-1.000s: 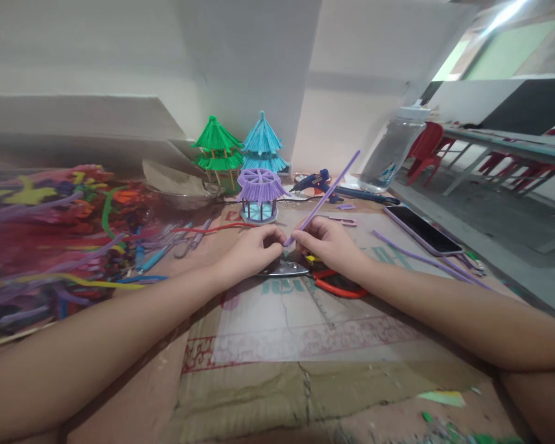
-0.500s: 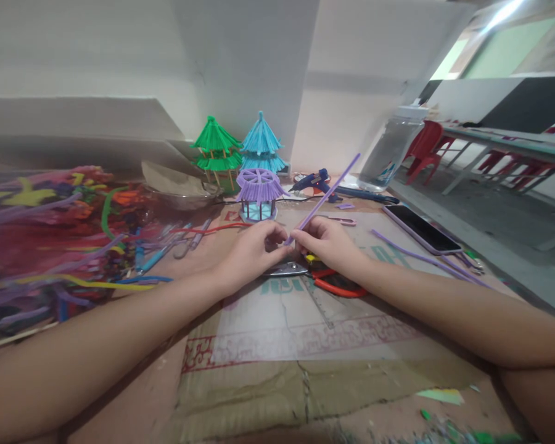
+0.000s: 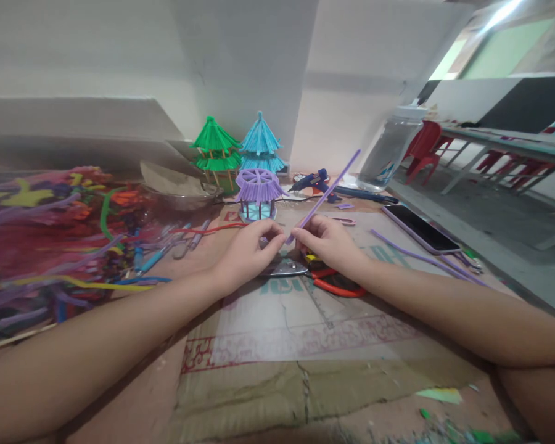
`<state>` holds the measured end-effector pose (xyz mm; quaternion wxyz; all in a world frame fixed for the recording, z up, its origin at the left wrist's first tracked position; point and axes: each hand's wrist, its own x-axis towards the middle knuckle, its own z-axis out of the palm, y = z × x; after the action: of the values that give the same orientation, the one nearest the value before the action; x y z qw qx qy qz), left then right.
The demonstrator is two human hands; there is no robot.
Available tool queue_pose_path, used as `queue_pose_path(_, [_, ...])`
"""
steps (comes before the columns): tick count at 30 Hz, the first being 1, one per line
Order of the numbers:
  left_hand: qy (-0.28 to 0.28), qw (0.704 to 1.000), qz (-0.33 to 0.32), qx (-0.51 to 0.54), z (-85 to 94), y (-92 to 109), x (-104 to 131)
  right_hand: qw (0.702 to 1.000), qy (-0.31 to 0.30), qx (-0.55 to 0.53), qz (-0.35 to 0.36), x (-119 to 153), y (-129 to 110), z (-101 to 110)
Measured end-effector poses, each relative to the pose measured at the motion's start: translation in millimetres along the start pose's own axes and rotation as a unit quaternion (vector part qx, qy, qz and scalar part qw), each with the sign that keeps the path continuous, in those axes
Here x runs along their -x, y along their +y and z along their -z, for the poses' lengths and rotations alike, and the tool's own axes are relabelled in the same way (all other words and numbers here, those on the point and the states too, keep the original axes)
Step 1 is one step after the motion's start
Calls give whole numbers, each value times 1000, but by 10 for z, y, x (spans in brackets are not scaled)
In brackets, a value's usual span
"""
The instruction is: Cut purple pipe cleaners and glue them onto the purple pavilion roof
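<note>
A thin purple stick, like a pipe cleaner (image 3: 335, 185), slants up to the right from my right hand (image 3: 326, 237), which pinches it near its lower end. My left hand (image 3: 254, 246) is curled beside that end, thumb and forefinger nearly together; what it holds, if anything, is too small to tell. Under the hands lie scissors with red handles (image 3: 340, 288) and a clear ruler (image 3: 321, 305). Just behind them stands a small purple-roofed model (image 3: 259, 191) with a pale blue base.
Green (image 3: 215, 148) and blue (image 3: 261, 145) roofed models stand behind. At left are a pile of coloured stems (image 3: 41, 234) and a bowl (image 3: 182, 196). A glue gun (image 3: 312, 179), a bottle (image 3: 393, 148) and a phone (image 3: 420, 229) are at right.
My left hand has drawn slightly left, away from the purple stick's lower end. The stick and my right hand have hardly moved.
</note>
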<state>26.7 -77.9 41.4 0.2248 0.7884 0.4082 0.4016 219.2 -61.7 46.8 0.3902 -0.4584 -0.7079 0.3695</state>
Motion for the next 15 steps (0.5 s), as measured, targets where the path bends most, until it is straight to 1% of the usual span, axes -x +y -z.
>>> queue_pose_path(4, [8,998,63,19,18,7,-8,1000,3,-26,2,-30,51,2])
queue_pose_path(6, [20,997,78,11,12,-13,-20,1000,-1,-27,6,-39,69,-2])
queue_pose_path(8, [26,997,78,8,-3,-45,-34,1000,-4,-26,8,-41,76,-4])
queue_pose_path(11, [35,995,71,55,-29,-90,-51,999,-9,-31,7,-36,59,-2])
queue_pose_path(13, [22,993,73,86,-31,-98,-57,999,-10,-37,2,-33,35,2])
queue_pose_path(15, [-5,994,68,80,-16,-83,-57,999,-10,-41,-6,-31,11,6])
